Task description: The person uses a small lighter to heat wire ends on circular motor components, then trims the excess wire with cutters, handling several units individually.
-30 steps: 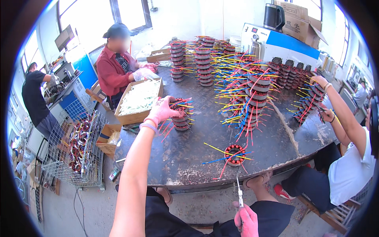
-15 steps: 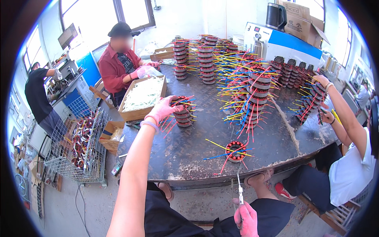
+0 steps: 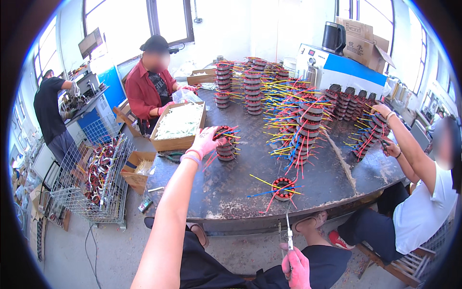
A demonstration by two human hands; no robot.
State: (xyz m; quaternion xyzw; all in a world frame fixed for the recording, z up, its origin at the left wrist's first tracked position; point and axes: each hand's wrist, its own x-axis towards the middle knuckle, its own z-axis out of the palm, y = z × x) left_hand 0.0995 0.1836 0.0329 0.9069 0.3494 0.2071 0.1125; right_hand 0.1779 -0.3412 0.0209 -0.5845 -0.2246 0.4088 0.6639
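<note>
Little changes: left hand (image 3: pixel 207 141) still clasps the unlifted stack (image 3: pixel 226 151) near the bench's (image 3: pixel 231 188) left edge; right hand (image 3: pixel 297 267) still holds a tool (image 3: pixel 289 235) by the front edge.

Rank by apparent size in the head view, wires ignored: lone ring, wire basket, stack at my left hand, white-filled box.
1. Wire basket
2. White-filled box
3. Stack at your left hand
4. Lone ring
</note>
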